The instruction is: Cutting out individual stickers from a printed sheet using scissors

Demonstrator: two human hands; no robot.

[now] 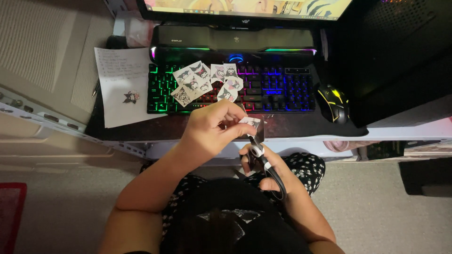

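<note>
A: Scissors point(263, 162) sit in the right hand point(268, 171), fingers closed through the black loops, blades pointing up and away toward the desk edge.

B: And the left hand point(212, 129)?

A: Its thumb and fingertips are pinched shut on a small paper cutout point(249, 122), held just above the blade tips, in front of the near edge of the desk point(292, 127).

B: How would that scrap handle?

A: I'd judge it very light and limp, easy to crease or tear. A pinch at one edge, close to the cut line, looks like the sound grip; held far from the blades it would probably flop.

B: The scissors?

A: Stiff and rigid, with smooth handles that fill the fingers well.

B: Anything printed around?

A: A cluster of cut stickers point(205, 80) lies on the left half of the lit keyboard point(278, 89), each a small white-edged piece with a dark cartoon figure. To the far left lies a white sheet of paper point(120, 87), handwritten lines at its far end and one similar dark figure nearer the middle. A black and yellow mouse point(333, 102) sits right of the keyboard. A black speaker bar point(233, 40) runs behind it, under the monitor point(245, 9).
</note>
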